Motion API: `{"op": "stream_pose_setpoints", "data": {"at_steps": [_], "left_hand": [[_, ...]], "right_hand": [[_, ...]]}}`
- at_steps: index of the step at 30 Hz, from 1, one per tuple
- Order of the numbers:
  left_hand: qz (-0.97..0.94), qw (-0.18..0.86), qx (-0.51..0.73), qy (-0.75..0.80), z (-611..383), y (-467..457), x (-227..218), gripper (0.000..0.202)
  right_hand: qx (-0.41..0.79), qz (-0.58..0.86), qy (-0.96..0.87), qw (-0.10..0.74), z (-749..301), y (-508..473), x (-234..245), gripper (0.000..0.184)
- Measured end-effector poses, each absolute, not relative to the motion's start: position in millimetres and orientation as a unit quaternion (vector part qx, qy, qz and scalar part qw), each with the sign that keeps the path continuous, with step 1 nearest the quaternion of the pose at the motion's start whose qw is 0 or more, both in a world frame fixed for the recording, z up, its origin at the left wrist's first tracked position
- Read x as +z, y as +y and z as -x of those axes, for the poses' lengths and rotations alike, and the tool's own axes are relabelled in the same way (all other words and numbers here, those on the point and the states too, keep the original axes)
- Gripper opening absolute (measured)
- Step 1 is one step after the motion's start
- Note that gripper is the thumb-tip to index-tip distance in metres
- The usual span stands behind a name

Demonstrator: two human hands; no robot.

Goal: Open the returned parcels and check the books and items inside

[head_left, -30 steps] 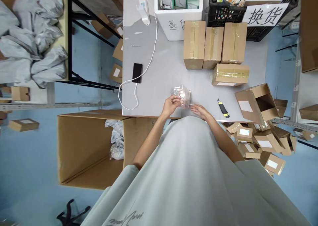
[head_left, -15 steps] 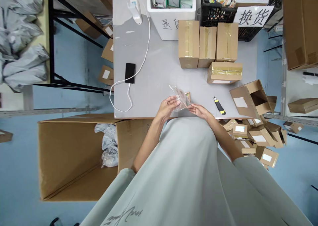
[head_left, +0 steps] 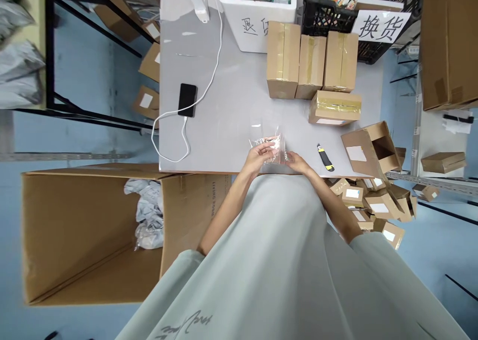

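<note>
Close to the table's front edge, a clear plastic bag (head_left: 278, 153) with something pinkish inside lies between my two hands. What the bag contains is too small to make out. My left hand (head_left: 259, 157) is closed on the bag's left side, its fingers over the front of it. At the right edge of the bag, my right hand (head_left: 297, 162) pinches the plastic between thumb and fingers. A black and yellow utility knife (head_left: 325, 158) rests on the table to the right of my right hand.
Taped cardboard boxes (head_left: 283, 61) stand at the back, before a white bin (head_left: 257, 29) and a black crate (head_left: 330, 19). An opened carton (head_left: 356, 148) sits at the right edge. A phone (head_left: 187, 100) with a white cable lies left. A large open box (head_left: 93, 235) stands below left.
The bag has turned and lies flatter, and my left hand has shifted slightly right across its front. My right hand still grips its right edge. The whole view has shifted a little.
</note>
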State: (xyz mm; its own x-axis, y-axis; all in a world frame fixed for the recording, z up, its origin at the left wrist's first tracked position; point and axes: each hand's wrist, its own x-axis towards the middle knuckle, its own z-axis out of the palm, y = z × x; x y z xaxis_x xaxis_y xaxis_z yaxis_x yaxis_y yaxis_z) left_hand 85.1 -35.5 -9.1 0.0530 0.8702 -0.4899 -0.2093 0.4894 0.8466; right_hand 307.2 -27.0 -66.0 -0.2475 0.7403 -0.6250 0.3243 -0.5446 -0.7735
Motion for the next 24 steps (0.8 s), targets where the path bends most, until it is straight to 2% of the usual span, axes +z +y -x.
{"op": "stream_pose_setpoints", "data": {"at_steps": [3, 5, 7, 10, 11, 12, 14, 18, 24], "left_hand": [[-0.297, 0.650, 0.411, 0.566, -97.5, -37.8, -14.2, 0.058], [-0.303, 0.654, 0.407, 0.561, -109.0, -40.2, -17.6, 0.055], [-0.319, 0.658, 0.403, 0.551, -119.6, -42.1, -22.7, 0.054], [-0.349, 0.643, 0.408, 0.547, -125.8, -42.4, -37.2, 0.047], [-0.361, 0.624, 0.411, 0.557, -124.6, -41.9, -44.2, 0.045], [-0.379, 0.598, 0.408, 0.576, -122.1, -41.2, -52.2, 0.043], [-0.441, 0.533, 0.370, 0.620, -115.4, -40.1, -69.8, 0.040], [-0.562, 0.466, 0.238, 0.640, -105.9, -39.4, -101.4, 0.059], [-0.585, 0.443, 0.210, 0.645, -88.6, -19.9, -115.1, 0.046]], "right_hand": [[0.537, 0.569, -0.605, 0.145, -307.3, -33.8, -39.0, 0.087], [0.473, 0.572, -0.659, 0.124, -302.7, -37.4, -22.3, 0.095], [0.437, 0.592, -0.670, 0.100, -297.6, -37.5, -12.8, 0.076], [0.441, 0.624, -0.637, 0.102, -297.7, -31.7, -13.1, 0.023], [0.443, 0.632, -0.626, 0.111, -300.9, -29.2, -15.2, 0.011], [0.441, 0.639, -0.619, 0.118, -305.4, -27.1, -17.3, 0.007], [0.425, 0.653, -0.615, 0.121, -316.9, -24.7, -19.2, 0.009], [0.390, 0.668, -0.619, 0.135, -338.7, -26.2, -11.9, 0.014], [0.381, 0.671, -0.597, 0.218, -355.1, -25.9, -0.5, 0.021]]}}
